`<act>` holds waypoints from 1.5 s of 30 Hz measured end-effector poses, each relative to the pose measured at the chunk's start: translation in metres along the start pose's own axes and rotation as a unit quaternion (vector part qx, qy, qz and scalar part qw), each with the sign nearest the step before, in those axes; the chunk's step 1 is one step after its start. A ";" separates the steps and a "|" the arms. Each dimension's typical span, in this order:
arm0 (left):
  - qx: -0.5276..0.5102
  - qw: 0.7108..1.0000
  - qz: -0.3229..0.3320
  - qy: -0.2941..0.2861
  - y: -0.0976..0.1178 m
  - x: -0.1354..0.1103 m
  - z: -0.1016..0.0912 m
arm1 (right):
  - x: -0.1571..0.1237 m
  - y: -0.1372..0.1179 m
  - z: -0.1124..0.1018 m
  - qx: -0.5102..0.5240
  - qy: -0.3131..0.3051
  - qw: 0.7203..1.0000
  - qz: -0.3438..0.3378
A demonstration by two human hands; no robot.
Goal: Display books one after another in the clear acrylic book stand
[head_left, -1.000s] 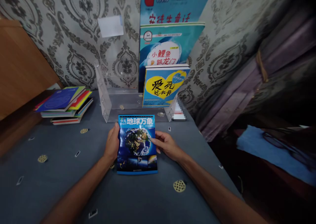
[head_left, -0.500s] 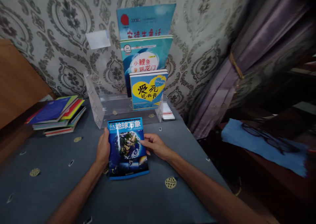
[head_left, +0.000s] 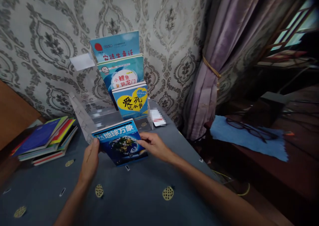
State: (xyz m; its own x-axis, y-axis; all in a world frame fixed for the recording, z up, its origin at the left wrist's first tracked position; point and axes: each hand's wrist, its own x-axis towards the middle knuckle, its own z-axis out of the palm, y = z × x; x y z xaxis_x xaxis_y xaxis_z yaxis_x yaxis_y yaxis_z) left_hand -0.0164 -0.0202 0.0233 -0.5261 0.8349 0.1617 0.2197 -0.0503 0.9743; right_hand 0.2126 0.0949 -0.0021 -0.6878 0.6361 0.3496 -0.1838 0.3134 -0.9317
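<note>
I hold a blue book with an Earth picture on its cover (head_left: 119, 142) between both hands, lifted off the grey-blue cloth and tilted up toward a clear acrylic stand (head_left: 84, 114). My left hand (head_left: 90, 159) grips its left edge, fingers closed around it. My right hand (head_left: 154, 145) pinches its right edge. The stand's right side carries three upright books: a yellow-heart book (head_left: 131, 101) in front, a blue-white one (head_left: 121, 73) behind it and a taller blue one (head_left: 116, 47) at the back.
A stack of colourful books (head_left: 43, 141) lies at the left on the patterned tablecloth (head_left: 134, 196). A wooden board (head_left: 13, 116) stands at far left. A purple curtain (head_left: 211, 59) hangs right of the table. Glasses lie on a blue cloth (head_left: 249, 138).
The Earth book has risen from lying flat on the cloth and moved toward the acrylic stand, still in both hands. My view has swung to the right and up.
</note>
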 end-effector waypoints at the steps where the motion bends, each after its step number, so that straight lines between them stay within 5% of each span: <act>1: 0.005 1.000 0.005 -0.002 0.001 -0.003 0.002 | -0.002 0.000 -0.001 -0.022 0.005 1.000 -0.008; 7: 0.036 0.999 -0.007 -0.036 -0.006 -0.019 0.019 | -0.015 0.005 -0.005 -0.084 0.043 0.995 -0.020; 19: 0.064 0.997 -0.033 0.028 -0.011 -0.017 0.035 | -0.019 0.003 -0.003 -0.033 0.025 0.998 0.037; 25: 0.041 0.994 -0.068 0.079 -0.009 -0.017 0.045 | -0.015 0.010 0.001 -0.070 0.081 0.994 0.018; 37: 0.048 0.996 0.075 0.024 0.011 0.020 0.070 | 0.015 0.016 -0.007 -0.202 0.217 0.954 -0.048; 45: 0.057 0.961 0.253 0.097 0.046 0.062 0.085 | 0.060 -0.017 -0.034 -0.209 0.243 0.937 -0.143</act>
State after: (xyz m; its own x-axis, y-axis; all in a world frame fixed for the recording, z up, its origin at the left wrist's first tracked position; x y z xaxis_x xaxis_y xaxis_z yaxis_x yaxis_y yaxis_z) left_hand 0.0308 0.0756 0.0644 -0.4681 0.6011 0.6478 0.5710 -0.3538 0.7408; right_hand 0.1979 0.1519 0.0377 -0.2337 0.6984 0.6765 0.0486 0.7033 -0.7093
